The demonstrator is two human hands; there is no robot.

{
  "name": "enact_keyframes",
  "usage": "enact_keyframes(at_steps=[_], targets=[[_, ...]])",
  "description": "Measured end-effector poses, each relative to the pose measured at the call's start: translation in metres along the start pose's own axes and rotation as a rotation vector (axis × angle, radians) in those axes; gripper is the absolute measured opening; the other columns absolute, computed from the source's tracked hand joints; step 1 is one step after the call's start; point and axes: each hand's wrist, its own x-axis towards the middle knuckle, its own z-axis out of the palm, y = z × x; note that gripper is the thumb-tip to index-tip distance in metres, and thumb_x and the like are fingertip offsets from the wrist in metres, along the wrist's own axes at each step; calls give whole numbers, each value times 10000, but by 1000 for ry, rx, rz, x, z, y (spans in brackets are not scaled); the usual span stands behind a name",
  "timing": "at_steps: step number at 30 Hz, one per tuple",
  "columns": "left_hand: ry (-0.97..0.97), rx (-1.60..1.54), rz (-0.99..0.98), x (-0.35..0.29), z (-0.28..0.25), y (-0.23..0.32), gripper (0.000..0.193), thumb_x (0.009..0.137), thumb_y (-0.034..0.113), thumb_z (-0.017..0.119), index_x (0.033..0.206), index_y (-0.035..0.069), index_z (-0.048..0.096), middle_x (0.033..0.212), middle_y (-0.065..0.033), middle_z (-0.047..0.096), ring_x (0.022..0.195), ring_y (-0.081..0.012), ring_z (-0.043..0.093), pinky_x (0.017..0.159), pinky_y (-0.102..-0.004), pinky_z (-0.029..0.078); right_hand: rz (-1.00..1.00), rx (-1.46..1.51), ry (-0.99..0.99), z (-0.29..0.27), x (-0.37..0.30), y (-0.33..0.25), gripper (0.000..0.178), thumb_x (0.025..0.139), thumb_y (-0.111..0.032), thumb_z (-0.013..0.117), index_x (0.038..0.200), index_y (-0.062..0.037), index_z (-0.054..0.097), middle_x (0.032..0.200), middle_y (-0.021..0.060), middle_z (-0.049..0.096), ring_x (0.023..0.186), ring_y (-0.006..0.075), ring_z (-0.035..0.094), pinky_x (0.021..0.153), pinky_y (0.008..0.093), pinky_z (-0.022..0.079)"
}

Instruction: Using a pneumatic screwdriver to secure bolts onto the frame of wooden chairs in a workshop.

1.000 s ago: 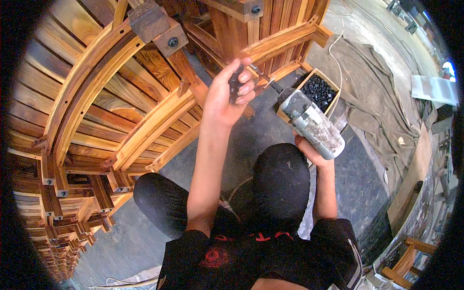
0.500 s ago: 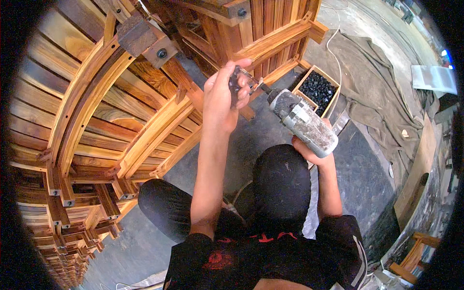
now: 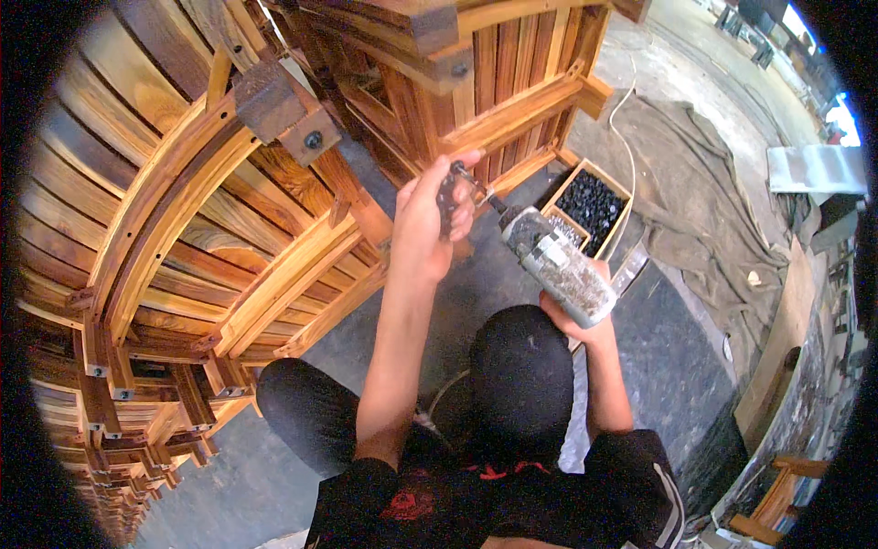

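My left hand (image 3: 421,224) is raised in front of the slatted wooden furniture, fingers curled around a bunch of small dark pieces (image 3: 447,203); their exact kind is unclear. In my right hand (image 3: 580,322) is a worn grey power driver (image 3: 560,263), its body slanting up to the left. The driver's tip (image 3: 495,200) points at the left hand's fingers, close to a small screw-like part whose contact I cannot make out. Beyond the left hand stands a wooden leg frame (image 3: 512,119). A block-shaped leg end (image 3: 313,140) with a round black foot juts out at upper left.
A divided wooden box (image 3: 628,212) holds many small black pieces and, in a smaller compartment, pale screw-like bits. Slatted wooden furniture (image 3: 174,210) fills the left. A crumpled brown cloth (image 3: 695,183) and a pale cable (image 3: 631,137) lie on the right.
My view has tilted slightly, so the furniture, box and both hands appear lower. The driver and the pieces in my left hand keep nearly the same places relative to each other.
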Motion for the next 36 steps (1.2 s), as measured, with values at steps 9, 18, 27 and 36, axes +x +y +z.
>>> enact_keyframes(at_steps=[9,18,27,36], targets=[[-183,-424,-171,16,16,10,242,944,280,534,1071,75,538,613,45,386,485,-67,370,353,-199,287,-96,-178,-6,-17,17,-7,294,605,-96,685,896,-66,654,853,102,654,774,292,624,727,358,467],[-241,-255,-38,32,54,51,266,948,299,531,1050,54,542,613,60,399,489,-52,388,390,-188,290,0,-155,19,-29,56,-6,259,616,-66,651,874,-72,666,843,81,670,735,294,628,663,352,477],[-229,-173,139,42,61,70,325,966,237,458,1195,10,506,627,53,344,495,-62,342,371,-196,275,146,-12,77,-21,101,-19,213,672,-58,642,884,-68,656,824,58,662,760,223,629,709,328,479],[-174,-207,128,40,62,70,277,939,215,494,1146,39,549,621,42,376,484,-72,363,383,-210,271,279,165,94,-20,105,-28,239,672,35,542,895,-7,615,748,-8,568,614,84,485,538,232,375]])
